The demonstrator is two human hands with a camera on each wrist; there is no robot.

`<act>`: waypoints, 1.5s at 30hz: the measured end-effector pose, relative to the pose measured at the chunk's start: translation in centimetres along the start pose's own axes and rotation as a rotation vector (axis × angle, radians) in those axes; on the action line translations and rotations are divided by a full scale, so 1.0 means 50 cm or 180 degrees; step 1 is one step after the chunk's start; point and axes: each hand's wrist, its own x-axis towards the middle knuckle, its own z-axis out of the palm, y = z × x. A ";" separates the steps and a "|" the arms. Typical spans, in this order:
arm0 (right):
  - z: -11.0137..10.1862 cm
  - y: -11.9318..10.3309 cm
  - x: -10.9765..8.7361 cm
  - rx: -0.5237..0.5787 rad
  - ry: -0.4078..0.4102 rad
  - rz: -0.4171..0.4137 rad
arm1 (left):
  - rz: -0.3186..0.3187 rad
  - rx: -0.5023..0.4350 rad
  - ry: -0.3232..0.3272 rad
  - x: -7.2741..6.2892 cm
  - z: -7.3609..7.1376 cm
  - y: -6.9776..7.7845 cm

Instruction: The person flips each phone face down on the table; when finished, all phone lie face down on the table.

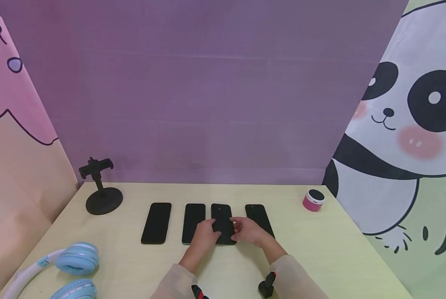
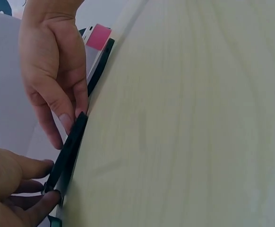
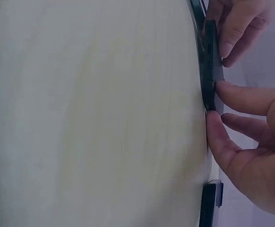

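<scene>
A black smartphone (image 1: 222, 220), third from the left in a row on the table, lies between both hands. My left hand (image 1: 205, 235) holds its left edge, and in the left wrist view thumb and finger pinch a corner of the phone (image 2: 64, 158). On the opposite edge, my right hand (image 1: 248, 231) grips with thumb and fingertips, seen close up at the phone (image 3: 210, 66) in the right wrist view. Close to the left hand lies another black phone (image 1: 193, 218). A further phone (image 1: 258, 215) is partly hidden behind the right hand.
At the row's left end lies one more black phone (image 1: 156, 223). A black phone stand (image 1: 104, 201) stands at the back left, and light-blue headphones (image 1: 77, 259) lie at the front left. Near the back right corner sits a small pink-and-white round speaker-like object (image 1: 313, 202).
</scene>
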 end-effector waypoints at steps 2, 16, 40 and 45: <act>0.000 -0.001 0.000 -0.0027 0.0012 0.0001 | -0.0044 0.0045 -0.0017 -0.001 0.002 0.005; 0.003 -0.003 0.001 -0.0245 0.0117 0.0088 | -0.0042 0.0219 -0.0028 0.000 0.009 0.007; 0.048 -0.096 0.024 -0.0444 0.0150 -0.0176 | 0.0095 0.0254 0.0128 -0.007 -0.110 -0.065; 0.083 -0.113 0.033 -0.0473 0.0168 -0.0216 | 0.0102 0.0215 0.0172 -0.019 -0.149 -0.099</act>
